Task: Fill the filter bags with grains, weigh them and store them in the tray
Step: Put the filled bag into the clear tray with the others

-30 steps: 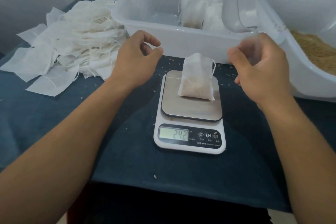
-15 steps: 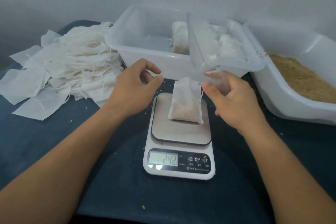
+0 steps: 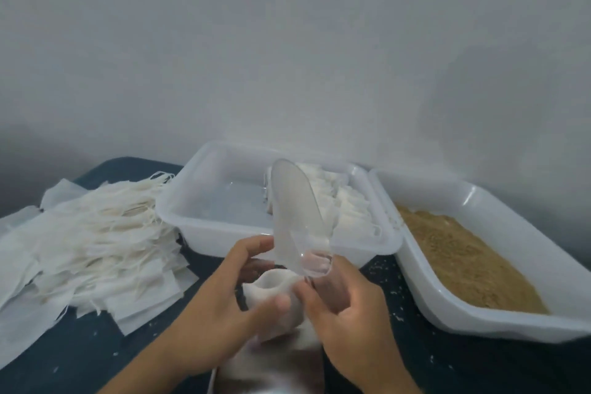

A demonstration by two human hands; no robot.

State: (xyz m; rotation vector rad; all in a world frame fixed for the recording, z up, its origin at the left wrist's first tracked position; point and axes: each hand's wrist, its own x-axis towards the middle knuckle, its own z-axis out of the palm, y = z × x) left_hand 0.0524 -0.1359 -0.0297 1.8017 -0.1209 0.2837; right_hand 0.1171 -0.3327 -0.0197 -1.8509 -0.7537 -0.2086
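A white filter bag [image 3: 271,289] with grain in it stands on the scale [image 3: 271,371], its top pulled open. My left hand [image 3: 220,307] grips the bag's top edge between thumb and fingers. My right hand [image 3: 345,313] holds a clear plastic scoop [image 3: 297,217] by its handle, bowl pointing up and away, and its thumb touches the bag's right edge. The scale's display is out of view below the frame.
A white storage tray [image 3: 198,227] behind the hands holds several filled bags [image 3: 342,205] on its right side. A second white tray [image 3: 479,323] of brown grains [image 3: 454,253] stands at the right. A heap of empty filter bags [image 3: 96,240] lies at the left. Loose grains dot the dark cloth.
Both hands have closed in on the bag on the scale; the left now grips its top and the right, still holding the scoop, touches it. The view has tilted upward.
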